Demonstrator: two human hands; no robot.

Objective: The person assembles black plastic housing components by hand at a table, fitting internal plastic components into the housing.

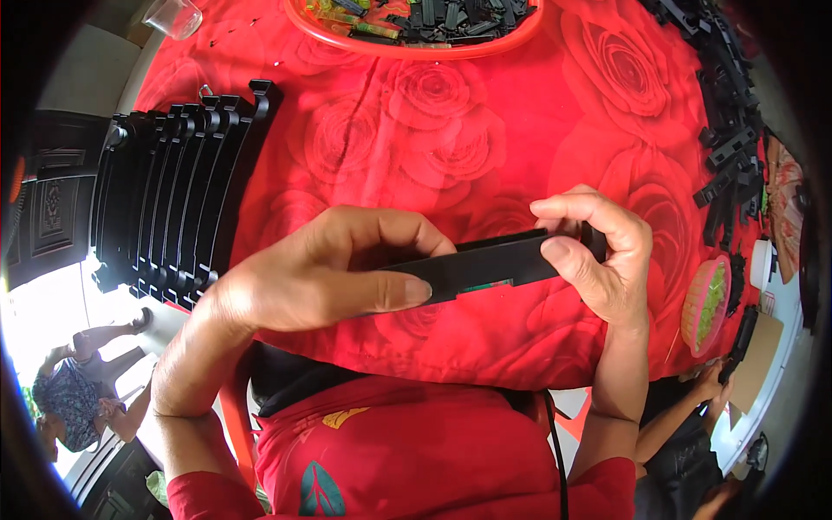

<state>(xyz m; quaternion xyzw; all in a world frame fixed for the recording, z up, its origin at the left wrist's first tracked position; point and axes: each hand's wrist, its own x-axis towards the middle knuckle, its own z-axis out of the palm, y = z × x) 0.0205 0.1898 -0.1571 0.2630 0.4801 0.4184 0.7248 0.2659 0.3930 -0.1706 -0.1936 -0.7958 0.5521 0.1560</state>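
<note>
A long, narrow black plastic housing (pixel 498 267) is held slightly tilted above the near part of the table, its right end higher. Around its left part, my left hand (pixel 316 269) is closed, the thumb along the near face and the fingers over the top. At the other end, my right hand (pixel 611 256) pinches the housing between thumb and fingers. A notch in its lower edge shows a small green piece, perhaps a circuit board. The left end of the housing is partly hidden by my left hand.
Several curved black strips (pixel 186 186) stand in a row at the left. A red basin (pixel 416 50) of small black and yellow-green parts sits at the far edge, near a clear glass (pixel 178 17). Black parts (pixel 732 156) and a pink-rimmed basket (pixel 706 303) lie right. Two other people are nearby.
</note>
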